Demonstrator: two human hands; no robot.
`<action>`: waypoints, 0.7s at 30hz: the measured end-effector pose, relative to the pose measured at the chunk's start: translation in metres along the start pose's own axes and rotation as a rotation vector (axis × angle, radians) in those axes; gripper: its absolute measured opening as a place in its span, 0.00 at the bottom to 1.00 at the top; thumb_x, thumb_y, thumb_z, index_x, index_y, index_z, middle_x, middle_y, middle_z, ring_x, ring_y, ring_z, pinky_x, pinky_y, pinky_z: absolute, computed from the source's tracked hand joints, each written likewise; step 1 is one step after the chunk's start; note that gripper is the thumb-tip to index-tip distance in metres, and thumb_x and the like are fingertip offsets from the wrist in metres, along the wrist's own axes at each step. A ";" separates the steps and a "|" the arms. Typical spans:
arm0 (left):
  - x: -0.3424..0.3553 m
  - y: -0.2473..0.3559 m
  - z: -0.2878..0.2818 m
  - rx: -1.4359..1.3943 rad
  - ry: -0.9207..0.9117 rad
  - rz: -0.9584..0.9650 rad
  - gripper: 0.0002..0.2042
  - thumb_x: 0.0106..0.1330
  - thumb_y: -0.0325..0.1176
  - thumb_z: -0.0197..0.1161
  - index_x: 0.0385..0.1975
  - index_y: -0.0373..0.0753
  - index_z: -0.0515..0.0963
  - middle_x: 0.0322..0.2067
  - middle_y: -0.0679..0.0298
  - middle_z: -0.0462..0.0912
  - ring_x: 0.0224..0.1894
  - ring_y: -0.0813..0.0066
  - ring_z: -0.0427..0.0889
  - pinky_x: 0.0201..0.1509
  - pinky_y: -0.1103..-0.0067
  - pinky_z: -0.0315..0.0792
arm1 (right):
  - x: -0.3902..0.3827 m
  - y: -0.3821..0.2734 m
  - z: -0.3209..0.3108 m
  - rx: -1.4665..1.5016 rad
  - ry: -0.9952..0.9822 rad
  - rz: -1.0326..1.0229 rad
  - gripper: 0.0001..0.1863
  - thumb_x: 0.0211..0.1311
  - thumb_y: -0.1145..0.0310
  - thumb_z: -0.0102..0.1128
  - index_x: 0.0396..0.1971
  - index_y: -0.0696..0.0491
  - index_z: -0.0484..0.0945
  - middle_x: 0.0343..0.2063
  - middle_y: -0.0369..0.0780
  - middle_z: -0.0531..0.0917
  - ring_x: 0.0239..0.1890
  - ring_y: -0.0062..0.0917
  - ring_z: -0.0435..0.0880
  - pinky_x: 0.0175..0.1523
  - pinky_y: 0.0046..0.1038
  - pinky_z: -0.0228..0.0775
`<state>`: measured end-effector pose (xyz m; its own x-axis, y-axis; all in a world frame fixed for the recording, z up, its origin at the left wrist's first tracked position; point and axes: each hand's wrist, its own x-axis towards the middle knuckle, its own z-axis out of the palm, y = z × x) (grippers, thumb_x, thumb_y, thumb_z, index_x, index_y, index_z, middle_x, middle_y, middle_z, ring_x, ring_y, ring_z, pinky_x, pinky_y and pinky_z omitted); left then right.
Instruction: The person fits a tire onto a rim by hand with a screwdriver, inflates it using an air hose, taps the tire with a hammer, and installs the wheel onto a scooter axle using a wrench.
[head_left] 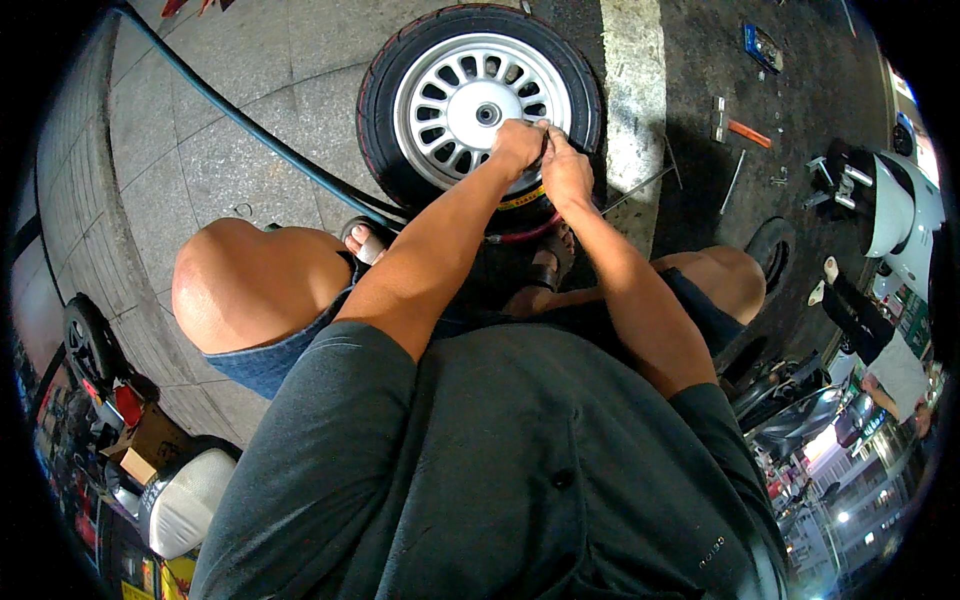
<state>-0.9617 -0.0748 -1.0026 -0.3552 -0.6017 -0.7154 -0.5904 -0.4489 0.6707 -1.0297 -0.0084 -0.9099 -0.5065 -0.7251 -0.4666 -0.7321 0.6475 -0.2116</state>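
A small wheel with a silver, many-slotted rim (470, 97) and a black tyre (378, 115) lies flat on the ground in front of my feet. Both hands meet at the rim's right edge, close to the tyre. My left hand (519, 145) is closed, its fingertips pinched together over the rim. Right beside it, my right hand (567, 175) is closed too, thumb and fingers drawn together against the left fingertips. Whatever small part lies between them is hidden by the fingers. Under my wrists, a yellow label (522, 197) shows on the tyre's near side.
A blue-green hose (270, 145) runs in from the upper left. To the right lie a thin metal T-bar (640, 187), an orange-handled hammer (745, 132), a metal rod (733, 182) and a blue item (763, 48). A white scooter (905, 212) and a person (893, 375) are farther right.
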 end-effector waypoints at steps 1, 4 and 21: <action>0.000 0.000 -0.001 0.014 0.008 0.002 0.25 0.64 0.52 0.58 0.38 0.31 0.82 0.42 0.39 0.81 0.49 0.46 0.80 0.54 0.64 0.73 | -0.001 -0.002 -0.001 -0.006 0.001 0.001 0.19 0.69 0.56 0.46 0.57 0.38 0.72 0.32 0.55 0.83 0.38 0.54 0.82 0.45 0.49 0.74; 0.003 -0.005 0.003 -0.086 0.038 -0.057 0.25 0.64 0.52 0.58 0.37 0.31 0.83 0.42 0.40 0.81 0.49 0.47 0.80 0.53 0.65 0.73 | 0.001 -0.001 0.003 -0.022 0.016 -0.021 0.19 0.69 0.57 0.46 0.57 0.38 0.73 0.31 0.55 0.83 0.37 0.54 0.82 0.44 0.49 0.74; -0.006 -0.001 -0.001 -0.058 0.058 0.025 0.22 0.67 0.48 0.55 0.36 0.29 0.82 0.30 0.46 0.84 0.33 0.53 0.84 0.38 0.69 0.73 | 0.000 0.000 0.000 -0.015 0.006 -0.038 0.19 0.69 0.57 0.45 0.57 0.41 0.73 0.32 0.54 0.83 0.37 0.53 0.82 0.44 0.49 0.74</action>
<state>-0.9582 -0.0718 -0.9985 -0.3262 -0.6495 -0.6868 -0.5385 -0.4695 0.6997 -1.0300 -0.0084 -0.9104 -0.4810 -0.7504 -0.4533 -0.7574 0.6161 -0.2162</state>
